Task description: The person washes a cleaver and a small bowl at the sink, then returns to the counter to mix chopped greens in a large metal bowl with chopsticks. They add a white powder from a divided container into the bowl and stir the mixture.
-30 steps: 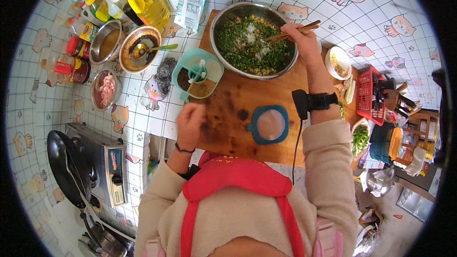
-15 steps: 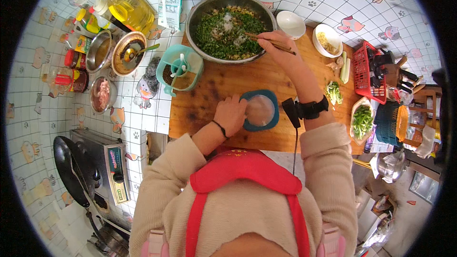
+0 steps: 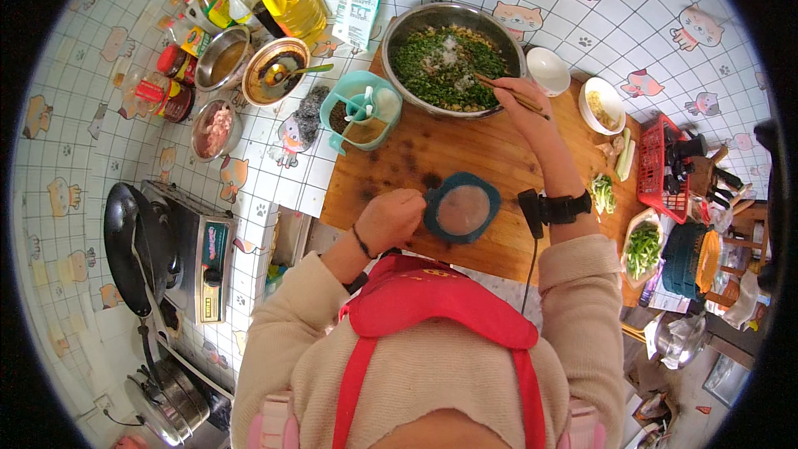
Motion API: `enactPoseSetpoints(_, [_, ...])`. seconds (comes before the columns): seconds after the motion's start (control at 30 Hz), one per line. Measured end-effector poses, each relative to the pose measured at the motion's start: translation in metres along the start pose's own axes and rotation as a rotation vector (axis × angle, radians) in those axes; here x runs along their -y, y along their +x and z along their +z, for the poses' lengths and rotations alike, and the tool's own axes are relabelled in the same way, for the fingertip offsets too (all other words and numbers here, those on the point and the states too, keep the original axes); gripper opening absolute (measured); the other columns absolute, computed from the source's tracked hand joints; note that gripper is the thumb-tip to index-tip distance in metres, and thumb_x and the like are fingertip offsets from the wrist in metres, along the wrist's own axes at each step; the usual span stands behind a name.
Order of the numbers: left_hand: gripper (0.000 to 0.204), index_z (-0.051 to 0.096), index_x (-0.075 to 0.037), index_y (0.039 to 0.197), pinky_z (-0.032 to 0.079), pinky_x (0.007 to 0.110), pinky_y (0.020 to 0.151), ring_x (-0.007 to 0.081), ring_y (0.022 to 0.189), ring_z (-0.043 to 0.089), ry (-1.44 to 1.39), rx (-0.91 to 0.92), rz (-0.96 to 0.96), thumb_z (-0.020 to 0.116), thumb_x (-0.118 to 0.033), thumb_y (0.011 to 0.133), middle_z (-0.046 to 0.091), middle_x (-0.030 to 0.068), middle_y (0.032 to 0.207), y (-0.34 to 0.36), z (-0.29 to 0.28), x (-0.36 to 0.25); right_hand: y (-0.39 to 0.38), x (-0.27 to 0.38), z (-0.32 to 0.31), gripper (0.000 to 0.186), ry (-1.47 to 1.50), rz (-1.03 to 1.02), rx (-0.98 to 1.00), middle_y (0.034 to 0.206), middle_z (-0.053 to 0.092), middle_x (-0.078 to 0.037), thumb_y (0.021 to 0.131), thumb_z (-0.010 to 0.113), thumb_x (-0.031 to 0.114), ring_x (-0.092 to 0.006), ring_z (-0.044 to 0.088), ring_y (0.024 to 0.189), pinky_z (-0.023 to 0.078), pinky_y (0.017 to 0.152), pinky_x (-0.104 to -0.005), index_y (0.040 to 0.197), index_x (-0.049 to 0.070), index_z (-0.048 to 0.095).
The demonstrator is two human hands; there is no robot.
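My right hand is closed round a pair of wooden chopsticks, whose tips reach into a large steel bowl. Chopped greens fill that bowl, with a yellowish crumbly food at the edges and white grains heaped on top. Near the table's front edge my left hand is curled closed just left of a blue-rimmed container with a translucent, pale middle. Its fingertips are turned inward, so whatever they hold, if anything, is hidden.
A teal compartment box of seasonings stands left of the steel bowl, near sauce bowls and bottles. White bowls are at the right, with cut greens and a red basket farther along. A black pan rests by the stove at left.
The whole view has shifted, moving things rightward in the picture. My left hand has drawn back slightly from the blue-rimmed container, its fingers more curled. My right hand still holds the chopsticks at the bowl.
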State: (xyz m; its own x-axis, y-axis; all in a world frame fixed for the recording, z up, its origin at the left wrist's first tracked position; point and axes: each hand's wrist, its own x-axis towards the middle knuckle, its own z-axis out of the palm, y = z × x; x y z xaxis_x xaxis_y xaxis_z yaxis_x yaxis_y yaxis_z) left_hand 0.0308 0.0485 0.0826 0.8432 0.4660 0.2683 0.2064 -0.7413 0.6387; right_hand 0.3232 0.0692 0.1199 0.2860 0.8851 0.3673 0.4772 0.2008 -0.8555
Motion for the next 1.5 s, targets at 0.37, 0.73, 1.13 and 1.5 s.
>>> enactPoseSetpoints(0.37, [0.029,0.052,-0.002,0.1,0.046,0.039,0.075,0.0343,0.09,0.053,0.102,0.071,-0.247,0.06,-0.007,0.072,0.051,0.0164,0.099,-0.011,-0.003,0.008,-0.001,-0.005,-0.001,0.016,-0.006,0.113,0.049,0.091,0.057,-0.004,0.08,0.063,0.012,-0.0135,0.055,0.083,0.044,0.072,-0.025,0.094,0.004,0.062])
enactPoseSetpoints(0.73, [0.041,0.048,-0.006,0.112,0.045,0.04,0.08,0.0356,0.096,0.051,0.115,0.164,-0.247,0.058,-0.008,0.072,0.047,0.0174,0.106,0.029,0.024,0.007,-0.003,-0.01,0.004,0.016,-0.06,0.09,0.025,0.089,0.058,-0.005,0.079,0.063,0.01,-0.0128,0.055,0.084,0.044,0.072,-0.0254,0.093,0.004,0.062])
enactPoseSetpoints(1.13, [0.016,0.054,-0.004,0.088,0.044,0.039,0.075,0.0338,0.089,0.052,0.276,0.591,0.15,0.049,-0.006,0.072,0.052,0.0159,0.092,0.07,0.04,0.026,-0.008,-0.026,0.009,0.016,0.024,-0.039,-0.112,0.086,0.058,-0.009,0.076,0.064,0.015,-0.0207,0.057,0.081,0.047,0.072,-0.0304,0.09,0.007,0.064])
enactPoseSetpoints(1.5, [0.03,0.058,-0.002,0.099,0.048,0.029,0.068,0.023,0.079,0.059,-0.181,0.365,-0.154,0.064,0.002,0.07,0.061,0.0118,0.094,-0.003,-0.01,0.026,-0.007,-0.047,0.019,0.014,-0.15,0.081,-0.41,0.08,0.054,-0.009,0.072,0.064,0.018,-0.0234,0.055,0.079,0.045,0.071,-0.0313,0.084,0.011,0.065])
